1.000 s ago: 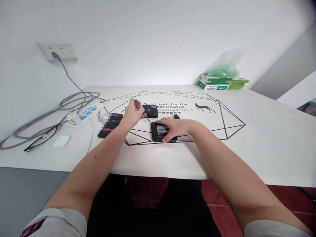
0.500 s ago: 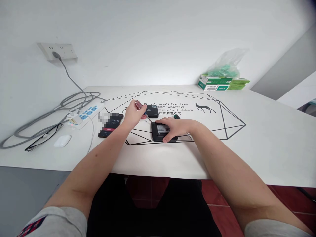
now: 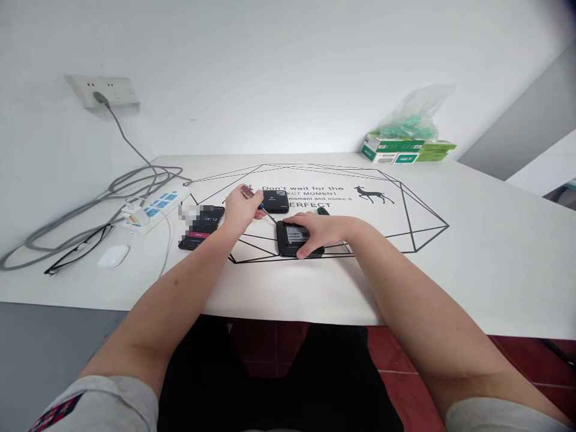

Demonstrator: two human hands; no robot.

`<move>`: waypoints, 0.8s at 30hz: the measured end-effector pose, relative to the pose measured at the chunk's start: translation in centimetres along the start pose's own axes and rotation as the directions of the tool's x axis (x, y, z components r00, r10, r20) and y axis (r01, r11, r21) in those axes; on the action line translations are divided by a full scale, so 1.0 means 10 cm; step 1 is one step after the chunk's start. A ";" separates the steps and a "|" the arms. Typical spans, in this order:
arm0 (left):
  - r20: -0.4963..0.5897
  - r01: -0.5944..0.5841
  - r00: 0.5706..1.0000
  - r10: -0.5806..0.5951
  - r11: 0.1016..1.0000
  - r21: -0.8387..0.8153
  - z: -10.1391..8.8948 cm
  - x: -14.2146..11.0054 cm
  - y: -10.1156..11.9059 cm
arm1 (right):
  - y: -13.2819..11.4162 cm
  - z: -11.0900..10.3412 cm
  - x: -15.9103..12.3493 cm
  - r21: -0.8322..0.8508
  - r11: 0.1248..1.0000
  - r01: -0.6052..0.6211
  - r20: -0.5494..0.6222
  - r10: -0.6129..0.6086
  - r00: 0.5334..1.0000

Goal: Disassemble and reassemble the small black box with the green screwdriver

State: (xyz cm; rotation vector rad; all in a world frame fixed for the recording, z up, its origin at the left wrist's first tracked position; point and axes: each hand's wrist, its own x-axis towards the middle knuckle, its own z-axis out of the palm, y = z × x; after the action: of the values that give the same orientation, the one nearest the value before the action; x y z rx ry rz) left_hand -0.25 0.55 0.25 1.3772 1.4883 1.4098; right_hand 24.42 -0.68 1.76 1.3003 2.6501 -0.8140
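Note:
My left hand (image 3: 239, 211) is closed around the handle of a screwdriver (image 3: 270, 216). The shaft slants down to the right, and its tip meets the upper left corner of a flat black plastic box (image 3: 284, 245) with a white printed label. Whether the tip sits in a screw is too small to tell. My right hand (image 3: 320, 231) grips this box from the right, thumb at its near edge and fingers across its far side, covering much of the top. Behind it lies a second black box (image 3: 278, 202). A dark green handle (image 3: 323, 211) shows just beyond my right hand.
To the left lie a phone (image 3: 207, 225) with a lit screen, a white power strip (image 3: 157, 207), coiled grey cable (image 3: 121, 186), eyeglasses (image 3: 78, 251) and a white rounded case (image 3: 114, 256). Green and white boxes (image 3: 391, 150) under a plastic bag (image 3: 416, 117) stand at the back right.
The screwdriver's handle has tipped slightly lower and to the left in my left hand, its tip staying at the box corner. My right hand and the box look unmoved.

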 end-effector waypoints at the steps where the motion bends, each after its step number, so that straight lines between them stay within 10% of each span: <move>1: -0.007 0.001 1.000 -0.001 1.000 0.001 0.00 0.01 0.00 | 0.00 0.00 0.00 0.000 1.000 -0.003 0.001 0.003 1.000; 24: 0.046 -0.311 0.950 0.310 0.950 0.023 0.08 -0.18 -0.07 | -0.02 0.01 -0.01 0.001 1.000 0.001 -0.001 -0.001 1.000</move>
State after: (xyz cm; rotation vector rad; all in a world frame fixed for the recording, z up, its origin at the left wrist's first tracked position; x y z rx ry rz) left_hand 0.76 -0.89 -0.95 1.7078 1.3106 1.5404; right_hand 24.30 -0.87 1.78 1.2994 2.6516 -0.8156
